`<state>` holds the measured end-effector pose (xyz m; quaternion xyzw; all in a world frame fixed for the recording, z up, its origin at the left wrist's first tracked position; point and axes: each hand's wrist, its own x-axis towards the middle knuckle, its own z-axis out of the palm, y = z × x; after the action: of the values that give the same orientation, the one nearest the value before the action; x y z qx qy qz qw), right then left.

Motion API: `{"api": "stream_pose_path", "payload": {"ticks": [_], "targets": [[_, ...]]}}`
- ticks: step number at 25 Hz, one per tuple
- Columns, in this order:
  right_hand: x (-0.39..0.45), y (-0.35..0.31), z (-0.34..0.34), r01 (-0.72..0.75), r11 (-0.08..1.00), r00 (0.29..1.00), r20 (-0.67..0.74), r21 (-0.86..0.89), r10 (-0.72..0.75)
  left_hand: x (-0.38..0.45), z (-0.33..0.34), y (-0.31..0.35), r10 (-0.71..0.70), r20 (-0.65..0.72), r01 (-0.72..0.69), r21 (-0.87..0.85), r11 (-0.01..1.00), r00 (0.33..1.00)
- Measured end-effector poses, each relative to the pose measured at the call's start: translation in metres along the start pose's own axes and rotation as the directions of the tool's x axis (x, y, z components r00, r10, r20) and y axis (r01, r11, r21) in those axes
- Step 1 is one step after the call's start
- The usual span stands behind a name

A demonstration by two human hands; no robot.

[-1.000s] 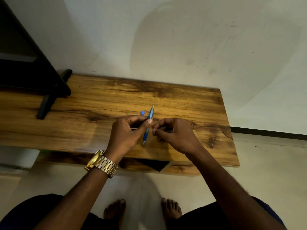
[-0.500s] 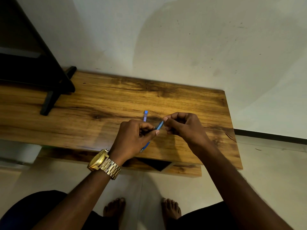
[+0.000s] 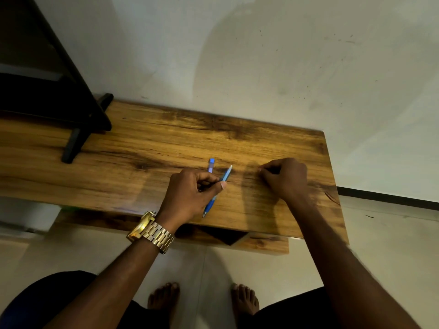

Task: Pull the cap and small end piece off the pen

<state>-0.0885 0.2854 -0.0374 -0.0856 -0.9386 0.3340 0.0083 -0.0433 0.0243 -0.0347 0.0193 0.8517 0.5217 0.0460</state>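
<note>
My left hand (image 3: 190, 195), with a gold watch on its wrist, grips a blue pen (image 3: 217, 189) that slants over the front of the wooden table (image 3: 147, 148), its pale end pointing up and away. A small blue cap-like piece (image 3: 211, 165) lies on the wood just beyond that hand. My right hand (image 3: 285, 179) is down on the table to the right of the pen, fingers curled with the tips pinched together; whether something tiny is between them I cannot make out.
A black stand (image 3: 73, 143) with a dark frame occupies the table's far left. A white wall (image 3: 261, 55) rises right behind the table. Below the top is a lower shelf (image 3: 261, 243). My bare feet (image 3: 164, 302) stand on the pale tiled floor.
My right hand has let go of the pen's upper end and moved right, down onto the table. The left hand still holds the pen.
</note>
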Motion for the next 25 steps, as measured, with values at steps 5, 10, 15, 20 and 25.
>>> {"api": "stream_pose_path", "payload": {"ticks": [5,10,15,20,25], "targets": [[-0.003,0.000,0.005,-0.008,0.996,0.998,-0.064,0.089,0.014,0.000,0.002,0.003,-0.021,-0.003,0.021,-0.043,0.999,1.000],[-0.011,-0.010,-0.017,-0.029,0.810,0.995,-0.058,0.586,0.078,0.001,0.001,0.005,-0.023,-0.006,0.023,-0.089,0.996,1.000],[-0.029,-0.028,0.004,-0.180,0.758,0.952,0.304,0.626,-0.025,-0.002,0.004,0.006,0.002,0.054,0.000,-0.032,0.999,0.999],[-0.025,-0.029,0.008,-0.237,0.694,0.939,0.344,0.680,-0.017,-0.002,0.005,0.004,0.002,0.073,-0.002,0.005,1.000,0.997],[-0.024,-0.026,0.007,-0.181,0.758,0.942,0.332,0.627,-0.050,-0.004,0.010,0.003,0.004,0.096,-0.005,0.009,1.000,0.995]]}}
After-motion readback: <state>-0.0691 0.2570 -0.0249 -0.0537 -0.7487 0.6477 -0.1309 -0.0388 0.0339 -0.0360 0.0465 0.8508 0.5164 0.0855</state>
